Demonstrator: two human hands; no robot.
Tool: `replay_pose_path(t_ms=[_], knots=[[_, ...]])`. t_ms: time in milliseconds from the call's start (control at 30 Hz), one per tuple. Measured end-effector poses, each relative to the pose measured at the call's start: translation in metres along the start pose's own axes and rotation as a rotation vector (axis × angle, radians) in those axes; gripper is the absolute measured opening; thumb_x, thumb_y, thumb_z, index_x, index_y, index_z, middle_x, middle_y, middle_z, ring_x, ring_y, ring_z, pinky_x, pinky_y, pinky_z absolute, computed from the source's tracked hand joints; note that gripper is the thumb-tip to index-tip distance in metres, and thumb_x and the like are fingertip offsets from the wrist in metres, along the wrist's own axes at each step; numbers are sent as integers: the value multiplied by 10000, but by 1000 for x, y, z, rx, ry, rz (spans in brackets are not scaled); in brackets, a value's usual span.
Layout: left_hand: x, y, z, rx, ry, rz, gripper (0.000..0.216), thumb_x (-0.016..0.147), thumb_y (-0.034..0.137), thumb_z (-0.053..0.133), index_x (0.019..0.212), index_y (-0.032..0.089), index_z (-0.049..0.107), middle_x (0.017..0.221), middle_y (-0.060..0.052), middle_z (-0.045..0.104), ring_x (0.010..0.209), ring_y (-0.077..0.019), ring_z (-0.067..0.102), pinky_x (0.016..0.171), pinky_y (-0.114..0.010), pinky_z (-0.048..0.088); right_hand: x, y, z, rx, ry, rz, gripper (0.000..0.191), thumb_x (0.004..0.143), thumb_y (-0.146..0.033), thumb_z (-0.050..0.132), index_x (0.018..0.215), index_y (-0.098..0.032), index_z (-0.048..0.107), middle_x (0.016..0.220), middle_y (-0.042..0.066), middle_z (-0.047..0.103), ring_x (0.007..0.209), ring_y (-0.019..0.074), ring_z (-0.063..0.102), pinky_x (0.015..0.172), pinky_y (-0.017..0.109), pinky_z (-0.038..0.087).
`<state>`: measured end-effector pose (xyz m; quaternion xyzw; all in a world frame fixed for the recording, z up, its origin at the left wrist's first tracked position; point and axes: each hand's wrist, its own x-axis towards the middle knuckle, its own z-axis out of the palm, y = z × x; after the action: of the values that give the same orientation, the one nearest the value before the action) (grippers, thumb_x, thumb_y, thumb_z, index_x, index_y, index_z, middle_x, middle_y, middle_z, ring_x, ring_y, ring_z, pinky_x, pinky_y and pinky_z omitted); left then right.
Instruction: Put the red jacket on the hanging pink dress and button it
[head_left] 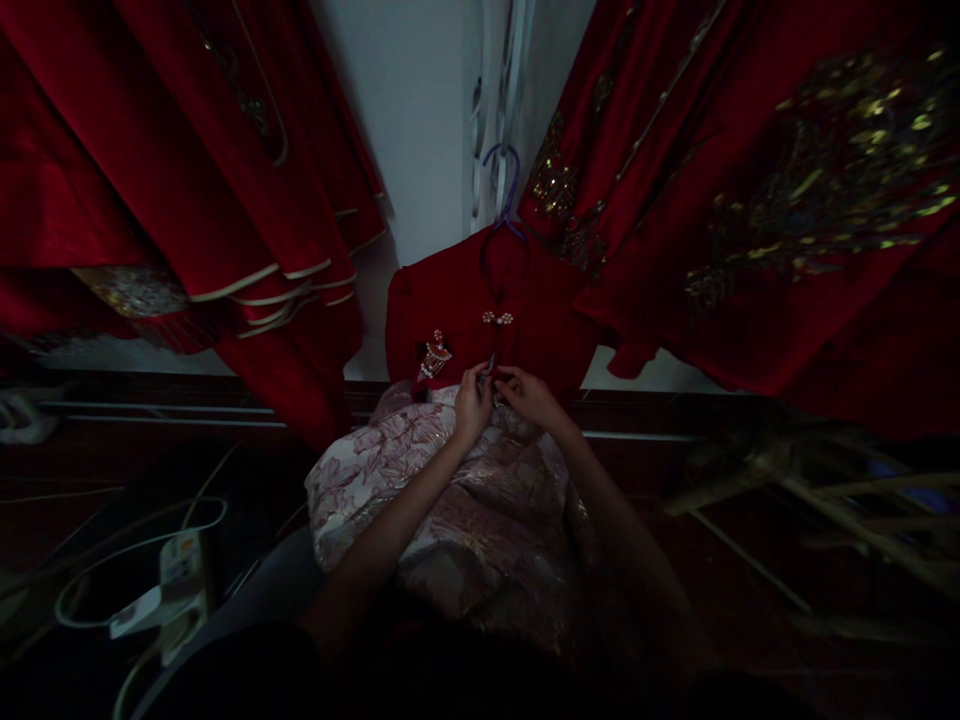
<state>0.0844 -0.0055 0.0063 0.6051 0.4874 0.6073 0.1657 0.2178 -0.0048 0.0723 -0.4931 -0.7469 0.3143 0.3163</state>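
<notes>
A red garment (450, 285) hangs on a purple hanger (512, 190) in front of me, with a pale flowered skirt part (405, 450) spread below it over my lap. My left hand (472, 405) and my right hand (529, 395) meet at its front opening, fingers pinched close together. What lies between the fingertips is too small and dark to make out. Just above them sits a beaded clasp (497, 319) at the collar. A jewelled brooch with hanging beads (435, 353) is on the garment's chest, left of my hands.
Red garments (247, 200) hang at the left, and another with gold sequins (825, 180) at the right. A power strip (184, 570) with a white cable lies low on the left. A wooden frame (810, 490) stands on the right.
</notes>
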Motion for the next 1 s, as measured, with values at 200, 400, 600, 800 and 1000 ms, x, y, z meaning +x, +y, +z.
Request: replay_pose_path(t_ms=[200,400,600,800,1000], knots=[[0,3,-1,-101,-23,-33,358,936,304,411,1267,172,437,1027,-89,570,895,-158,573,825,-315,464,-1,5,-1,-10,35,-15,342,836,-259,581,1161,-155,558,726,15,686,646,129,650,643,239,478],[-6,16,-4,-294,45,-18,383,940,346,433,1280,198,339,982,-59,553,849,-126,574,764,-255,463,-2,3,-1,-70,88,-129,234,736,-315,670,916,-193,584,638,-56,538,567,102,513,562,213,384],[-7,24,-10,-145,144,32,270,918,291,463,1163,179,481,1051,-89,566,911,-156,572,835,-302,464,-5,-10,-9,-75,145,-246,139,720,-259,677,801,-194,584,743,-19,546,617,101,474,581,214,371],[11,34,-31,17,432,66,511,804,121,520,1302,193,430,1387,-133,366,1305,-229,367,1098,-392,308,-8,-23,-15,14,173,-302,230,746,-358,707,769,-188,554,796,-1,534,590,86,473,552,216,393],[40,19,-41,-158,436,-49,578,792,130,525,1336,227,354,1239,-109,461,1042,-157,548,921,-303,460,-8,-30,-11,95,174,-293,233,805,-415,646,806,-191,585,839,26,618,676,109,568,607,233,471]])
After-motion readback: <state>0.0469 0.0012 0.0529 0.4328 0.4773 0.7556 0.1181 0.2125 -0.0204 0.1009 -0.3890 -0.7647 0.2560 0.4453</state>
